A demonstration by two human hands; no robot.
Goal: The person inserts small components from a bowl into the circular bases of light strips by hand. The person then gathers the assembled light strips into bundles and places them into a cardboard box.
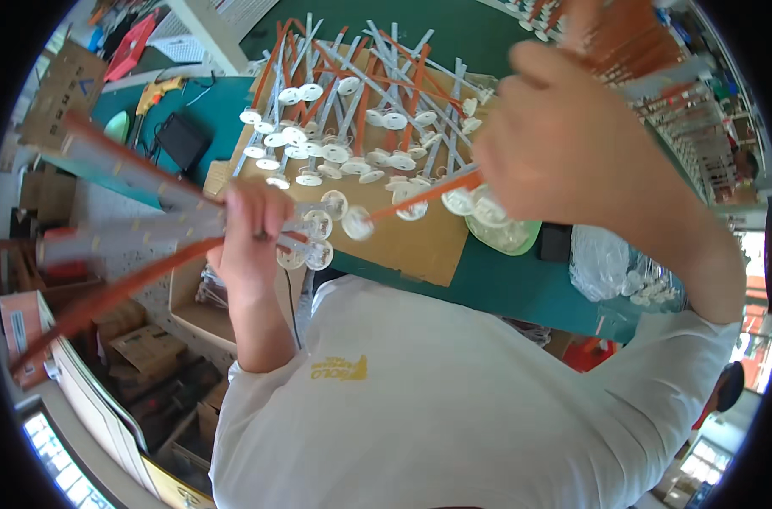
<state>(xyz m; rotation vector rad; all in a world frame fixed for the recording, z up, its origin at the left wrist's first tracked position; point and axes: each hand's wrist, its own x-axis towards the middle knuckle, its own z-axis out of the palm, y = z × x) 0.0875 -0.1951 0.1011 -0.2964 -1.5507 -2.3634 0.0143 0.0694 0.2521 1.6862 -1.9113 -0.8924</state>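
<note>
Head view is showing me the left hand [252, 227] gripping a bunch of strips [131, 216], grey and orange ones fanning out to the left, with their white round caps [318, 225] sticking out past the fingers to the right. I am seeing the right hand [564, 140] raised high and near the lens, closed around one orange strip [428, 193] whose capped end is pointing down toward the bunch; that tip is sitting just beside the caps already held. Both are hovering over the near edge of the cardboard sheet [403, 246] lying on the green bench [505, 284].

I am judging this as the gathering step: single strips are being added to the bundle one at a time. Feeding this one in is calling for lining it up with the others and opening the left fingers slightly without letting the bundle splay.

A big pile of strips [352, 110] is still lying across the far half of the cardboard, and a green dish [509, 237] of caps is sitting at its right edge.
</note>
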